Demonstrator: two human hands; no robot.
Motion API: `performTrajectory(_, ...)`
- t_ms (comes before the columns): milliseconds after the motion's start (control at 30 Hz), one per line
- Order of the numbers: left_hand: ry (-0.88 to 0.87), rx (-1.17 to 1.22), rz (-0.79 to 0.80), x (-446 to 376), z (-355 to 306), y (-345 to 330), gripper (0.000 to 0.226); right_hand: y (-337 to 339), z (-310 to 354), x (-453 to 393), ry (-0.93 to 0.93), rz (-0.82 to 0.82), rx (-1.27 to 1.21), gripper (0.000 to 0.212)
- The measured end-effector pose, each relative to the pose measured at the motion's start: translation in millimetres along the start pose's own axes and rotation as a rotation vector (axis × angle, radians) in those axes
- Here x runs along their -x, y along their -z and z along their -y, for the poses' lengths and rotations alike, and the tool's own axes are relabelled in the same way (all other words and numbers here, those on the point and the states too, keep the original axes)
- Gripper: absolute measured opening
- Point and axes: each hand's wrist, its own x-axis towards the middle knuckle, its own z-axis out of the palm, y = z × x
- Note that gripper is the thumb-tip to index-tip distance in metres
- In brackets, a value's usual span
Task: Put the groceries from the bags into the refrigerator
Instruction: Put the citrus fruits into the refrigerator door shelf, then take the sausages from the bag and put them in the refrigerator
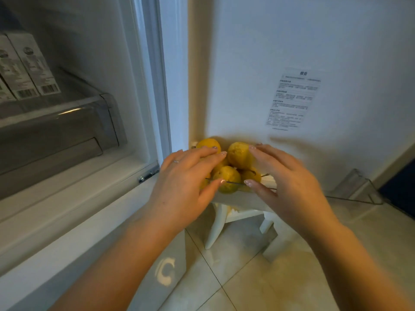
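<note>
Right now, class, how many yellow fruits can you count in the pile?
5 at least: top left, top right, middle, front centre, front right. The hands may hide others.

Dim light, soft blur, bowed edges

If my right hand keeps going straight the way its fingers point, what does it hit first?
The right hand points at the pile of yellow fruit. Its fingertips already seem to touch the top fruit, so that comes first, though depth is hard to judge.
</note>
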Motion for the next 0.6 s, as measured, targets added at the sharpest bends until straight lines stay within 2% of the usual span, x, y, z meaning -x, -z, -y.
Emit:
performTrajectory(167,-0.180,0.020,0.005,18.8,-29.8,-16.5,0.044,14.1,3.0,47.3,-0.053,-0.046,0.059,0.059)
performTrajectory(300,-0.281,0.117,0.003,44.5,-55.3,-33.3,0.038,24.1,-0.3,99.3,-0.131,-0.019,0.103,0.060)
performTrajectory(600,-0.349,0.152,0.228,92.8,-146.1,-103.1,0.039,68.1,-49.7,240.0,-0.367,0.037,0.095,0.062)
